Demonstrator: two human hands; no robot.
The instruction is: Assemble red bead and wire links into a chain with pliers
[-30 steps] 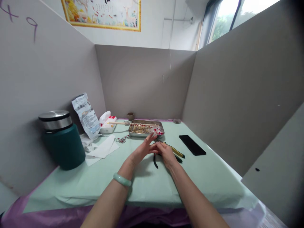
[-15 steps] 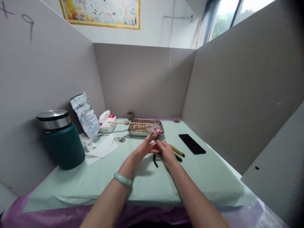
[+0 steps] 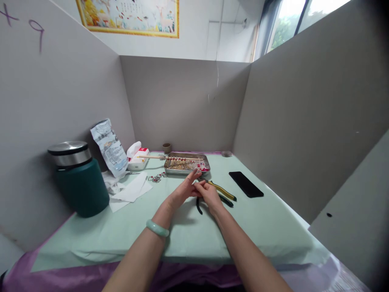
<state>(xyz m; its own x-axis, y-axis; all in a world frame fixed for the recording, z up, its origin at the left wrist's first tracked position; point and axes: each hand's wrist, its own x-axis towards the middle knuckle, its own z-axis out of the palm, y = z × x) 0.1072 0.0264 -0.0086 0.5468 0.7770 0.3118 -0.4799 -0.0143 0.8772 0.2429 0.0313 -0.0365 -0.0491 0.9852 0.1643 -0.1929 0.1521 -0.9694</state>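
My left hand, a pale green bangle on its wrist, is raised over the table with some fingers stretched up and others meeting my right hand. My right hand is closed in a pinch against the left fingertips. Whatever lies between the fingers is too small to make out. Beneath and beside the right hand are pliers with yellow handles, a dark green handle and a curved black handle. Just beyond, a metal tray holds gold-coloured bits and red beads.
A beaded stick rests across the tray. Left of it lie a beaded chain, white paper, a tissue pack, a pouch and a green flask. A black phone lies right; partitions enclose the table.
My right hand has shifted slightly left, and more of the yellow-handled pliers shows. The left hand stays nearly in place.
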